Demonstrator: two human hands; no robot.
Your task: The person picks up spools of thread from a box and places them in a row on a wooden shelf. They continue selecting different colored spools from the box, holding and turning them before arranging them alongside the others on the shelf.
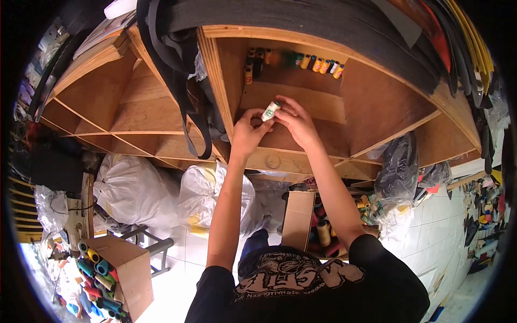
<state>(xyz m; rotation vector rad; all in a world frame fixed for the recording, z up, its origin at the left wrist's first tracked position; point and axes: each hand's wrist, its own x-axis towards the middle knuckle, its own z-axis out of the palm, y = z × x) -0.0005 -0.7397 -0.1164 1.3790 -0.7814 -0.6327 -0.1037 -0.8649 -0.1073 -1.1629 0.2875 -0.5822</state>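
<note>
A small white thread spool [270, 112] with a green printed mark and a dark end is held tilted in front of the open wooden compartment. My left hand [249, 133] grips its lower end, thumb and fingers closed round it. From the other side my right hand [298, 124] has its fingers curled onto the upper part of the spool. Behind them, yellow-labelled thread spools [325, 66] stand in a row along the compartment's back, and several more spools [249, 74] line its left side.
Wooden dividers form the shelf unit [215, 75], with black straps [188, 107] hanging down its front. White sacks [134, 185] lie below. A cardboard box of thread cones [134, 274] stands at lower left; another opened box [298, 218] is by my right arm.
</note>
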